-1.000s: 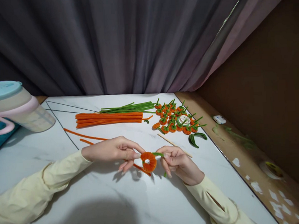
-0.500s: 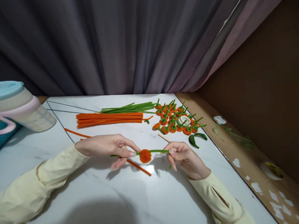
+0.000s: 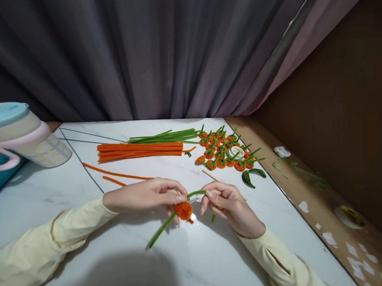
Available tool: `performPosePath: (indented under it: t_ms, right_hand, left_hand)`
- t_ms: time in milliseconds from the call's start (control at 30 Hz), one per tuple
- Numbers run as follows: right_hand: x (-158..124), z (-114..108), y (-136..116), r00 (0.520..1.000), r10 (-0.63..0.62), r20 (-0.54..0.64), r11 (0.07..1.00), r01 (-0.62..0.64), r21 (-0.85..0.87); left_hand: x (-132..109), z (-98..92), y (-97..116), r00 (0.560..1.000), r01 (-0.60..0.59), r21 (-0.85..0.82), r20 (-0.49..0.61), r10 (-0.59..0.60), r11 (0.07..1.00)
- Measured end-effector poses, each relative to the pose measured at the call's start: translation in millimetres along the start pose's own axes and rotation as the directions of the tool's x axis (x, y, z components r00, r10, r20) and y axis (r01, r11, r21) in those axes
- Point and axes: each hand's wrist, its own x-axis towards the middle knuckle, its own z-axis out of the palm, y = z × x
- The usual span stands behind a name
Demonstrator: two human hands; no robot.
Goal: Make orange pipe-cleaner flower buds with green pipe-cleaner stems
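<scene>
My left hand point(image 3: 160, 196) is closed, pinching a small round orange pipe-cleaner ball point(image 3: 184, 210) and the green pipe cleaner point(image 3: 162, 231) that passes through or behind it. One end of the green stem slants down toward me; the other bends up to the right. My right hand point(image 3: 228, 203) pinches that right end between thumb and finger. Both hands are raised over the white table point(image 3: 198, 263). A thin wooden stick point(image 3: 209, 175) lies partly behind my right hand. Part of the ball's back is hidden by my left fingers.
Orange pipe cleaners point(image 3: 139, 151) and green pipe cleaners point(image 3: 164, 137) lie bundled at the back. Finished orange pieces with green stems point(image 3: 220, 162) cluster right, with a white tape roll point(image 3: 236, 152). Dark green leaf shapes point(image 3: 248, 179) lie nearby. A lidded cup point(image 3: 45, 145) stands left.
My hands have come closer together. The green pipe cleaner's left end has swung down toward me, and the orange ball has turned and dropped slightly. My left hand has shifted right.
</scene>
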Motion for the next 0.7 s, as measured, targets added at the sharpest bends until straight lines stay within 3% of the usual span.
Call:
performPosePath:
  t_ms: [100, 233, 400, 533, 600, 633, 700]
  right_hand:
    - [-2, 2, 2, 0.997, -0.058, -0.05, 0.997, 0.056, -0.043]
    - [-4, 2, 2, 0.989, -0.12, -0.082, 0.988, 0.111, -0.112]
    - [-6, 5, 10, 0.998, -0.025, 0.064, 0.992, 0.033, -0.122]
    - [-5, 13, 20, 0.995, -0.013, 0.103, 0.975, 0.035, -0.219]
    - [-5, 15, 20, 0.985, -0.164, 0.046, 0.91, 0.169, -0.379]
    - [-5, 15, 18, 0.957, -0.288, 0.032, 0.832, 0.266, -0.487]
    - [-6, 14, 14, 0.841, -0.533, 0.095, 0.587, 0.449, -0.674]
  left_hand:
    - [0, 1.8, -2, 1.0, 0.008, 0.013, 0.019, -0.009, 1.0]
    - [0, 1.0, -5, 0.999, -0.042, -0.036, -0.035, 0.04, 0.998]
    - [-4, -0.5, -2, 0.984, -0.142, -0.127, -0.127, 0.126, 0.982]
    - [-6, 3.3, 1, 0.969, -0.165, -0.006, -0.187, 0.161, 0.986]
    - [-7, 7.2, 0, 0.965, -0.167, 0.059, -0.193, 0.175, 0.984]
    - [-8, 9.2, -1, 0.966, -0.167, 0.077, -0.187, 0.179, 0.983]
    - [-8, 12.8, -3, 0.971, -0.166, 0.093, -0.157, 0.179, 0.982]
